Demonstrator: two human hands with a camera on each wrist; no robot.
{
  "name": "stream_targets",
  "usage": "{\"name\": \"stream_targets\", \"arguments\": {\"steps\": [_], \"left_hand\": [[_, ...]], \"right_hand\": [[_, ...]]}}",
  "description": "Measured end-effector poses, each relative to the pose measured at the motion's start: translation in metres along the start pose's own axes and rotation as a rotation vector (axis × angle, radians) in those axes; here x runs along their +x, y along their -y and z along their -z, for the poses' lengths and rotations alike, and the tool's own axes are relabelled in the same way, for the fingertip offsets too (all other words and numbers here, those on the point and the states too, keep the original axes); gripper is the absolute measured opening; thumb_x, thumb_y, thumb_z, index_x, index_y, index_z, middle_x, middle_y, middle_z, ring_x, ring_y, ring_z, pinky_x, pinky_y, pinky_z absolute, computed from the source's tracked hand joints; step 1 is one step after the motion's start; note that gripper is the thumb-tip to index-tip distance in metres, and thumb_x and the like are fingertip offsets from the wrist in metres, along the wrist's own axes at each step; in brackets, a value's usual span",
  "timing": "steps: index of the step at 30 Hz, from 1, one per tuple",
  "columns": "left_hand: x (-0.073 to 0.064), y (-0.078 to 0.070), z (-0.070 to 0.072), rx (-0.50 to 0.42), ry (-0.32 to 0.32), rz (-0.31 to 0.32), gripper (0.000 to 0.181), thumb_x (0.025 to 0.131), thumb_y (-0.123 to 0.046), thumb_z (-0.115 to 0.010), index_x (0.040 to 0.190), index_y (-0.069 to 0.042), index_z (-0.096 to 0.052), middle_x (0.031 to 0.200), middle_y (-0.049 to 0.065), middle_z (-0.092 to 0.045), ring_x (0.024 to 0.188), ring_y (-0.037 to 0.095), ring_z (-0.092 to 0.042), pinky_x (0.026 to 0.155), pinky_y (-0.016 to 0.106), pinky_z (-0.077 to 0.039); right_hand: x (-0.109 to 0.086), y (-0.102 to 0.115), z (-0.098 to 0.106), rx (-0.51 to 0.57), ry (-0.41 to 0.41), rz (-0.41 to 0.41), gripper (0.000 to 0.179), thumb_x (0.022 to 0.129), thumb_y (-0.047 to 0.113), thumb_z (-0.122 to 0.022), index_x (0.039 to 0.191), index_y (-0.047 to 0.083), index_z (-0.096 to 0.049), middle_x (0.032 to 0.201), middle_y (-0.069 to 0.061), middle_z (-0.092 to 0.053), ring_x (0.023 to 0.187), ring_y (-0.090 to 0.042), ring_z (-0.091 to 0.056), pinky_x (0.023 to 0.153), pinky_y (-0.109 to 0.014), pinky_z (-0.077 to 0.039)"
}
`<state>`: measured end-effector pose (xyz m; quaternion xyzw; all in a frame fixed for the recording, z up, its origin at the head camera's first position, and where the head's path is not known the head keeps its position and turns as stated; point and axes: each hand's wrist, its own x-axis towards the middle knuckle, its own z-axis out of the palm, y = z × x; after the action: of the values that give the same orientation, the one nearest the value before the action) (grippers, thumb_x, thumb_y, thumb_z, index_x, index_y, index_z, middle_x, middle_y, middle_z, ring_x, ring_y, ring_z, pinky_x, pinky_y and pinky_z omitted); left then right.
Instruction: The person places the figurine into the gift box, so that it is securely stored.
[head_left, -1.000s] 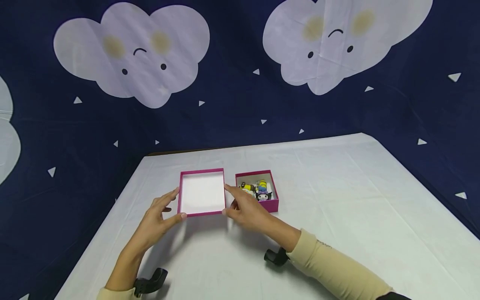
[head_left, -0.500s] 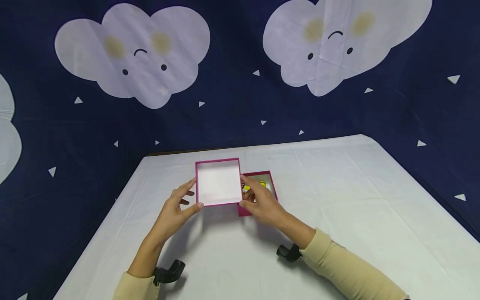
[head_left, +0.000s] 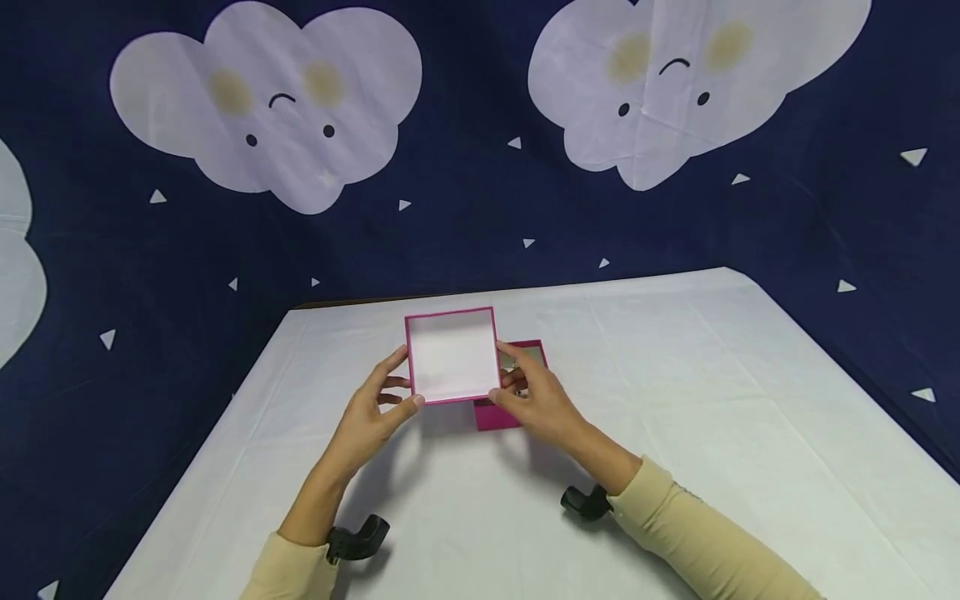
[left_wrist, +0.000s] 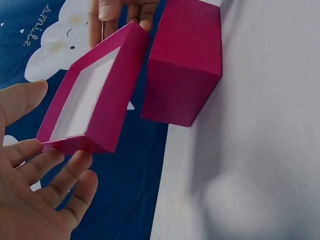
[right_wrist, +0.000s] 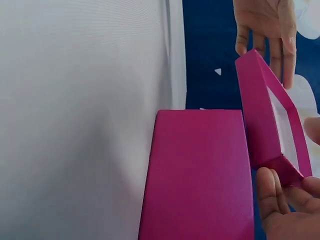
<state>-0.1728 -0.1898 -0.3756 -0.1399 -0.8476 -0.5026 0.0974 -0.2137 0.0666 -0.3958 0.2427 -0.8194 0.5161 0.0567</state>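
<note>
A shallow magenta box lid [head_left: 453,357] is held up off the table, its white inside facing the head camera. My left hand [head_left: 366,427] grips its left side, thumb at the near corner. On the opposite side my right hand [head_left: 551,410] holds it between thumb and fingers. Below and to the right stands a deeper magenta box [head_left: 497,417], partly covered from view by the lid and right hand. The toy figures inside it are mostly hidden. In the left wrist view the lid [left_wrist: 111,100] is apart from the box [left_wrist: 184,60] at its near end.
A white cloth covers the table [head_left: 712,400]. Behind it hangs a dark blue curtain [head_left: 465,225] with smiling clouds and small white triangles. A black wrist camera [head_left: 360,540] sits at the left wrist, another [head_left: 585,503] at the right.
Both hands have carried the lid right and up, from beside the box to partly over it in the head view. The lid now hides much of the box and its toy figures.
</note>
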Motion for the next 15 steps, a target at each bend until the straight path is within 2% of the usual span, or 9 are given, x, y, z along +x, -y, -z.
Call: {"name": "stream_targets", "arguments": {"steps": [3, 7, 11, 15], "left_hand": [[0.003, 0.000, -0.003, -0.022, 0.009, 0.000, 0.074, 0.086, -0.021, -0.069, 0.149, -0.022, -0.029, 0.152, 0.004, -0.036, 0.116, 0.027, -0.057, 0.093, 0.037, -0.048], [0.004, -0.002, -0.005, -0.037, 0.018, 0.033, 0.075, 0.088, -0.025, -0.066, 0.150, -0.027, -0.024, 0.153, 0.004, -0.034, 0.119, 0.028, -0.058, 0.098, 0.040, -0.046], [0.003, -0.006, -0.007, -0.035, 0.019, 0.049, 0.072, 0.091, -0.029, -0.063, 0.150, -0.031, -0.022, 0.152, 0.004, -0.034, 0.121, 0.029, -0.056, 0.102, 0.048, -0.044], [0.004, -0.012, -0.007, -0.065, 0.023, 0.048, 0.069, 0.093, -0.027, -0.060, 0.150, -0.028, -0.023, 0.149, 0.004, -0.034, 0.124, 0.031, -0.054, 0.103, 0.049, -0.043]], "right_hand": [[0.000, -0.001, 0.003, 0.031, -0.018, -0.003, 0.059, 0.086, 0.017, -0.067, 0.139, 0.016, -0.043, 0.110, -0.009, -0.060, 0.089, -0.017, -0.060, 0.080, -0.027, -0.052], [0.001, -0.003, 0.006, 0.076, -0.029, -0.004, 0.052, 0.088, 0.017, -0.065, 0.136, 0.014, -0.044, 0.129, -0.008, -0.055, 0.095, -0.019, -0.060, 0.083, -0.027, -0.053], [0.002, -0.003, 0.008, 0.098, -0.046, -0.001, 0.047, 0.090, 0.018, -0.063, 0.132, 0.012, -0.045, 0.130, -0.008, -0.054, 0.100, -0.021, -0.060, 0.086, -0.032, -0.053], [0.002, 0.001, 0.010, 0.106, -0.081, 0.014, 0.044, 0.090, 0.018, -0.062, 0.130, 0.011, -0.046, 0.126, -0.008, -0.055, 0.103, -0.023, -0.060, 0.089, -0.037, -0.053]]}}
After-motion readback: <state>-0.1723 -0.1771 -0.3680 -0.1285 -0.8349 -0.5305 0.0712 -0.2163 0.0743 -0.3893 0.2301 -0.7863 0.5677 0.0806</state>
